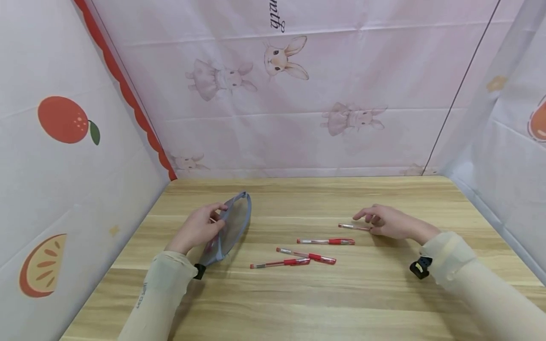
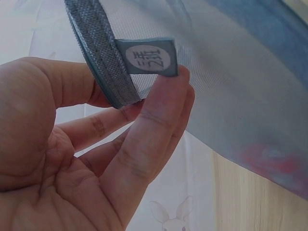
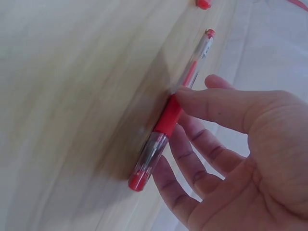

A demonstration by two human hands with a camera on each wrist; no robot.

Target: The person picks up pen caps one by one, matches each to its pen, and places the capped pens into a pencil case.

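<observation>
My left hand [image 1: 199,230] pinches the rim of a grey-blue mesh zip pouch [image 1: 237,220], which stands with its mouth spread toward the right. In the left wrist view the fingers hold the zip edge [image 2: 103,53] beside a small fabric tag [image 2: 149,57]; a blurred red patch shows through the mesh. On the right, my right hand [image 1: 390,222] pinches a clear pen with a red grip [image 3: 169,114], thumb on one side and fingers on the other. The pen's capped end points toward the wrist.
Three more red gel pens lie mid-table: one [image 1: 326,241] farther back, another [image 1: 304,255] touching or crossing the nearest one [image 1: 279,263]. The wooden table [image 1: 298,308] is enclosed by a printed pink back curtain [image 1: 290,142] and white side curtains [image 1: 119,189].
</observation>
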